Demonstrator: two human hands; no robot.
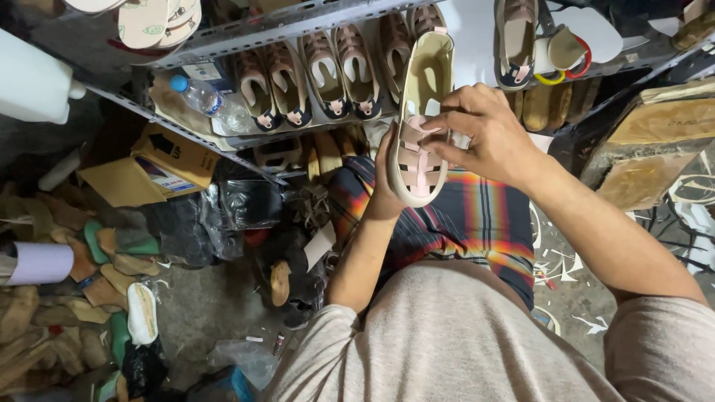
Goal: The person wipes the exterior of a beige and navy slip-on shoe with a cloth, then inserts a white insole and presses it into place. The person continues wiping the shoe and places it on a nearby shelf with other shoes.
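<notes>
A pale pink strappy sandal with a cream sole (421, 112) is held up in front of me, toe end toward me. My left hand (385, 186) grips it from below and behind at the toe, mostly hidden by the sandal. My right hand (484, 134) rests on the right side of its straps, fingers pinching them. Just beyond, a metal shelf (261, 33) carries a row of several similar pink sandals (328, 74).
A plastic water bottle (212, 100) lies on the shelf's left. A cardboard box (160, 164), black bags and a heap of shoe soles (67, 298) crowd the floor at left. A wooden block (655, 149) stands at right. More sandals (518, 37) sit at upper right.
</notes>
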